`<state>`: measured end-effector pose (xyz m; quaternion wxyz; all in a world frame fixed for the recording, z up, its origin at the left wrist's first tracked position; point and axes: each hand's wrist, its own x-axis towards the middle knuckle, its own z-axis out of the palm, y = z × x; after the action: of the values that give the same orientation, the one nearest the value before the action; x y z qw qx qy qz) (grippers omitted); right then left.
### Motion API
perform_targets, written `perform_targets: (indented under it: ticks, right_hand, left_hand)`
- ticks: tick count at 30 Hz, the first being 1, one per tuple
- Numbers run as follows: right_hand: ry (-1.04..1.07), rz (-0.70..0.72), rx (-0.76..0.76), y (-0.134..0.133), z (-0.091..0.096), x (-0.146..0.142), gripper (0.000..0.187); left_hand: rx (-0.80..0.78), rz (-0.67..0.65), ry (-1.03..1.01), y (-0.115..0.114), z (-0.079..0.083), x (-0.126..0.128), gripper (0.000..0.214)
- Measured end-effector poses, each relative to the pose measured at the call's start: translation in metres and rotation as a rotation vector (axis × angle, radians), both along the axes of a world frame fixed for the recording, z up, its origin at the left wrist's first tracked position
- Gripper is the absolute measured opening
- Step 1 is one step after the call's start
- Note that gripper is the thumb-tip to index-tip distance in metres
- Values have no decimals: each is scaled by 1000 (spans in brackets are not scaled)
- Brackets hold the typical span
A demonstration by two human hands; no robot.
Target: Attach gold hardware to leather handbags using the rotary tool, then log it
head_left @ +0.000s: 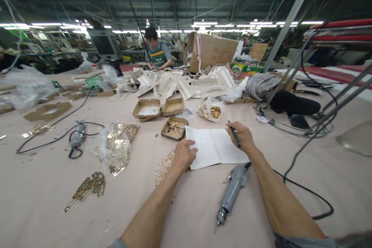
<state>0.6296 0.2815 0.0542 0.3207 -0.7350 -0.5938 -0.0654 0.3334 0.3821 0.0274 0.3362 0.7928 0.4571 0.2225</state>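
An open white notebook lies on the pink table in front of me. My left hand rests on the notebook's left edge with its fingers curled, pressing the page down. My right hand is closed on a dark pen at the right page, tip down on the paper. A grey electric screwdriver lies between my forearms, bit pointing toward me. Small gold screws are scattered by my left hand.
A small box of dark hardware, two open cardboard boxes, bags of gold parts, gold hinges and a second grey tool lie around. A black cable runs right. A person in a green apron works far across.
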Motion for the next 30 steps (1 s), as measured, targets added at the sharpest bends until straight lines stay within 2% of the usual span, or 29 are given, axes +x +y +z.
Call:
perform_targets:
  ticks: [5, 10, 13, 17, 21, 23, 25, 28, 30]
  right_hand:
    - [-100, 24, -236, 3, -15, -1, 40]
    - [-135, 25, -420, 2, -12, -6, 62]
    - [-106, -56, -407, 1, -8, -7, 71]
    - [-97, -116, -303, 1, -7, -8, 56]
    - [-75, -122, -286, 4, -10, -13, 47]
    - [-49, -121, -300, 4, -10, -15, 45]
    - [2, -127, -319, 3, -8, -16, 44]
    - [111, -148, -341, 3, -3, -11, 43]
    - [152, -190, -329, 3, 2, -4, 43]
  left_hand:
    - [35, -1, -31, 0, -3, 2, 33]
    - [46, -5, -122, 1, -6, 3, 32]
    - [21, 15, -148, 0, -3, 4, 30]
    - [-65, 49, -189, -1, 4, 3, 27]
    - [-106, 50, -232, 0, 11, 2, 26]
    - [-151, -30, -354, -4, 17, 5, 34]
    - [-228, -146, -563, -12, 23, 10, 54]
    - [-430, -261, -846, -30, 24, 23, 89]
    - [-589, -342, -908, -42, 19, 30, 103]
